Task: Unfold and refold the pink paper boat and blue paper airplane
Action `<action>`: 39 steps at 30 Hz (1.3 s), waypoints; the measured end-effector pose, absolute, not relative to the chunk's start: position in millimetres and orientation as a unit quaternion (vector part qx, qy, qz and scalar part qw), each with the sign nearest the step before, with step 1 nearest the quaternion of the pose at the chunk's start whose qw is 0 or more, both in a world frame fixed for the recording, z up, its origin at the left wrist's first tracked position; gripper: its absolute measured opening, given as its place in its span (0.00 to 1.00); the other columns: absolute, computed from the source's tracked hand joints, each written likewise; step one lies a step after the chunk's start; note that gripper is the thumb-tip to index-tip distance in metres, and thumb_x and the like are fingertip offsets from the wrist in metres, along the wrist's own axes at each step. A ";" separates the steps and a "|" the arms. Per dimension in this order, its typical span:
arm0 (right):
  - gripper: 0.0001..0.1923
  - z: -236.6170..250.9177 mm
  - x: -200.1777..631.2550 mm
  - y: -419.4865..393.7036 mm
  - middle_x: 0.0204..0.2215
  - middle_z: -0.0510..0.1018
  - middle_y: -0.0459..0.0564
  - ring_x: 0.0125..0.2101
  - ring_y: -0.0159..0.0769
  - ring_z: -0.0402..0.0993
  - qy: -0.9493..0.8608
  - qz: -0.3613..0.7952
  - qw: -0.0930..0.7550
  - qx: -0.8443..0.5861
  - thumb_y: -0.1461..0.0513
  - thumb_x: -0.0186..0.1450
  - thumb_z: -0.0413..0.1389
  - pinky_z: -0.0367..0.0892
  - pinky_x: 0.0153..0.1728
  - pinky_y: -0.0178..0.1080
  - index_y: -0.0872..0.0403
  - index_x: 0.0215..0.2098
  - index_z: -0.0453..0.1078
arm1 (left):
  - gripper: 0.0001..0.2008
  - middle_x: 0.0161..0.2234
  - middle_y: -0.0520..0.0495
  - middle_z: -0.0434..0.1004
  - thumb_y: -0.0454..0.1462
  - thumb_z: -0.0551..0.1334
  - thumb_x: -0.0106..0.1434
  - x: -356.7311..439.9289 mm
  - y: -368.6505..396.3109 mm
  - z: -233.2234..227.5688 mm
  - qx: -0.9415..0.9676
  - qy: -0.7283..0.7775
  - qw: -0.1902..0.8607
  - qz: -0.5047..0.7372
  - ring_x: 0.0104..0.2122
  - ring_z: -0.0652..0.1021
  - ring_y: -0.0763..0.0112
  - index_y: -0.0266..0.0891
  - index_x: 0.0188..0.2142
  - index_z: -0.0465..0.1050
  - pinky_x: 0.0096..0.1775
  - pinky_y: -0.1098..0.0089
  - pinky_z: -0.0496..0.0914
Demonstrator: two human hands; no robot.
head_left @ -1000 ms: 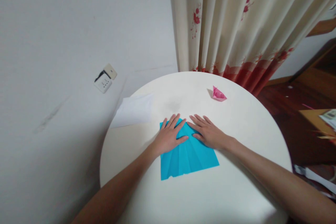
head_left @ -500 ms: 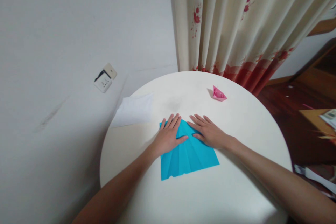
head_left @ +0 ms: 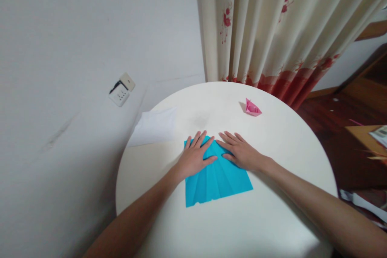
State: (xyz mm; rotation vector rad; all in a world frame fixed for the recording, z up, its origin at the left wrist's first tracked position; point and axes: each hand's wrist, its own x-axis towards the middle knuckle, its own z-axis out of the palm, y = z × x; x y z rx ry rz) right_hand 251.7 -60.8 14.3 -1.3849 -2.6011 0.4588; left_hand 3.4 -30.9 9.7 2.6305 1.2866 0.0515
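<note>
A creased sheet of blue paper [head_left: 216, 181] lies on the round white table [head_left: 211, 229]. Fold lines fan out across it, and its near edge has small nicks. My left hand [head_left: 195, 157] rests flat with spread fingers on the paper's left part. On the right side, my right hand [head_left: 237, 152] also lies palm down, its fingers stretched out over the paper's far right edge. Both hands cover parts of the sheet, and neither grips anything.
A pink folded paper boat [head_left: 252, 108] stands at the table's far right. White paper [head_left: 154, 127] lies at the far left edge, beside the wall with a socket [head_left: 119, 95]. A flowered curtain [head_left: 256, 28] hangs behind the table.
My left index finger has swung a little to the right, away from the other fingers. Both hands otherwise stay in place on the blue paper.
</note>
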 end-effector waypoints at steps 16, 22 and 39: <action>0.31 15.8 251.8 -60.4 0.72 0.46 0.56 0.71 0.54 0.39 -0.871 0.161 0.078 -0.457 0.49 0.74 0.45 0.42 0.67 0.62 0.47 0.72 0.50 | 0.35 0.74 0.47 0.36 0.59 0.52 0.68 5.5 -33.7 16.4 0.891 0.441 0.110 0.009 0.72 0.41 0.50 0.58 0.71 0.46 0.66 0.41 0.41; 0.31 15.4 251.7 -60.6 0.72 0.46 0.56 0.71 0.53 0.39 -0.871 0.160 0.083 -0.457 0.49 0.74 0.45 0.42 0.67 0.62 0.47 0.72 0.51 | 0.36 0.74 0.46 0.36 0.59 0.51 0.68 6.0 -34.4 19.1 0.890 0.442 0.111 0.006 0.72 0.41 0.51 0.56 0.71 0.46 0.66 0.41 0.41; 0.30 12.6 252.1 -59.9 0.72 0.46 0.55 0.71 0.53 0.39 -0.871 0.160 0.087 -0.456 0.49 0.74 0.46 0.42 0.67 0.62 0.47 0.71 0.52 | 0.37 0.74 0.46 0.35 0.59 0.51 0.68 6.2 -34.5 18.5 0.890 0.443 0.105 0.002 0.72 0.41 0.51 0.52 0.71 0.46 0.67 0.42 0.41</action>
